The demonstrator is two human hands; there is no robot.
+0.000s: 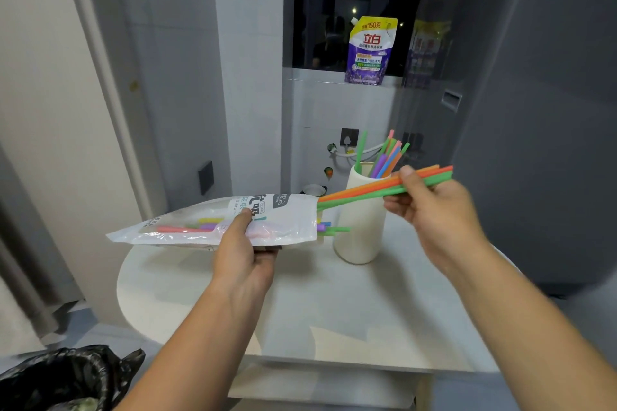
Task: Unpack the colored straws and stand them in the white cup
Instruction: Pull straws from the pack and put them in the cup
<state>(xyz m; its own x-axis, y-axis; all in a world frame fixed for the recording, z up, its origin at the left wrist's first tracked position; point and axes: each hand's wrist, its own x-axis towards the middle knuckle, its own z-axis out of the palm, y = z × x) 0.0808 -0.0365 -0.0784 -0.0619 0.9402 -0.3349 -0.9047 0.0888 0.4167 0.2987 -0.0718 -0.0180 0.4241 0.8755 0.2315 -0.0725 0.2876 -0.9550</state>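
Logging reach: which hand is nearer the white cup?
Right. The right hand, pinching straws, is beside the white cup at its upper right; the left hand holds the bag farther off on its left.

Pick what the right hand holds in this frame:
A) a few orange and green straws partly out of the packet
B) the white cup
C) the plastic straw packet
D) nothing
A: the right hand pinches the orange and green straws, whose other ends sit in the mouth of the packet held by the left hand; the white cup stands on the table, touched by neither hand.
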